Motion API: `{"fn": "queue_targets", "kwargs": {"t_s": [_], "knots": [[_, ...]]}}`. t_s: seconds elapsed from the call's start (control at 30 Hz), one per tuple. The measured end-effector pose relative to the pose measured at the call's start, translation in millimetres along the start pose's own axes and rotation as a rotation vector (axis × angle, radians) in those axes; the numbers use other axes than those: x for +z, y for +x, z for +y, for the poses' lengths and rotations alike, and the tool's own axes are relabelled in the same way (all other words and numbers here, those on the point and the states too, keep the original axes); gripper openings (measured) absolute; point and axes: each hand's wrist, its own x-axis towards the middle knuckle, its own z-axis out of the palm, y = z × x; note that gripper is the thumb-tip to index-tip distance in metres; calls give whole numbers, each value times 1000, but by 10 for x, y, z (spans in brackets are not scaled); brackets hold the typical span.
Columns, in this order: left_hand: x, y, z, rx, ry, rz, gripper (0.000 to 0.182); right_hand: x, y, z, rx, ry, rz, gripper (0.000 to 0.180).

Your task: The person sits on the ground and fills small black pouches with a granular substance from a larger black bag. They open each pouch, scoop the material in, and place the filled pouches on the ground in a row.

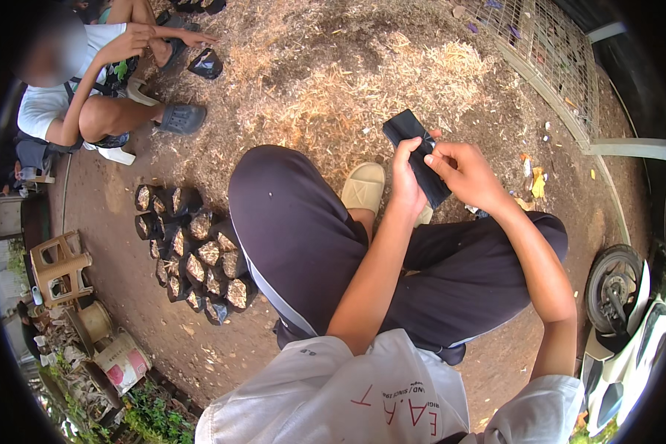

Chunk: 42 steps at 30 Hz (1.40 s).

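A flat black plastic planting bag (402, 126) is held at a slant above my lap. My left hand (408, 175) grips its left edge, with the thumb lying on the front face. Across the middle of the bag, my right hand (466, 169) pinches the plastic between thumb and bent fingers. Some fingertips are hidden behind the bag. To the left of my knee stand several black planting bags (208, 252) in a cluster, filled with pale wood shavings. Beyond my feet spreads a wide layer of wood shavings (355, 83) on the ground.
A seated person (61, 105) reaches towards a black bag (206, 64) at upper left. A plastic stool (61, 266) and a bucket (123, 361) stand at the left. At right are a motorcycle wheel (615, 294) and a wire mesh panel (555, 61). My sandal (363, 186) rests on the shavings.
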Motion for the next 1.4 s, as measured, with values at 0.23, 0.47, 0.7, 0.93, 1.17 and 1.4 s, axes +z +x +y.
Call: {"fn": "queue_targets", "kwargs": {"t_s": [0.23, 0.47, 0.7, 0.93, 1.17, 1.4], "knots": [[-68, 5, -20, -12, -69, -67, 54, 64, 3, 36, 18, 31, 18, 13], [-20, 73, -138, 35, -73, 13, 57, 13, 55, 246, 51, 299, -91, 9], [21, 4, -72, 59, -80, -39, 66, -13, 64, 227, 99, 204, -42, 10], [76, -42, -17, 54, -52, -3, 63, 5, -7, 88, -1, 80, -3, 15], [74, -35, 84, 84, -58, 51, 62, -87, -39, -4, -4, -68, -123, 14], [136, -65, 118, 73, -86, 64, 56, -70, -14, 145, -33, -78, 46, 12]]}}
